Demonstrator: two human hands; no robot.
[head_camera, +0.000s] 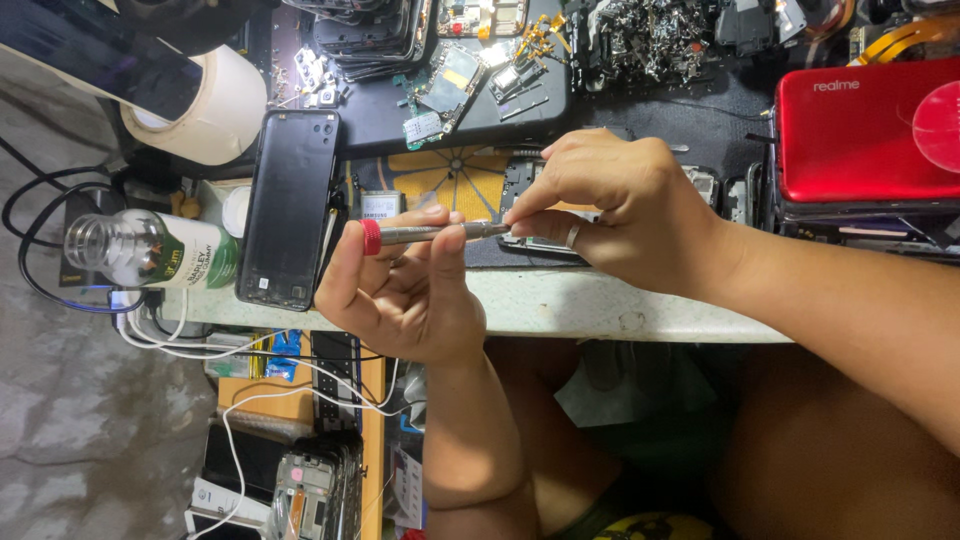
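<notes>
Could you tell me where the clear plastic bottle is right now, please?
In the head view, the clear plastic bottle lies on its side at the far left of the frame, beside the black phone back cover and below the roll of tape.

Single head view, close above the workbench (560, 305)

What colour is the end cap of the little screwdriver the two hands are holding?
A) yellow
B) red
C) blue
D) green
B: the slim grey screwdriver has a red cap at one end, next to the thumb of the hand gripping its handle, while the other hand pinches its tip.
</notes>
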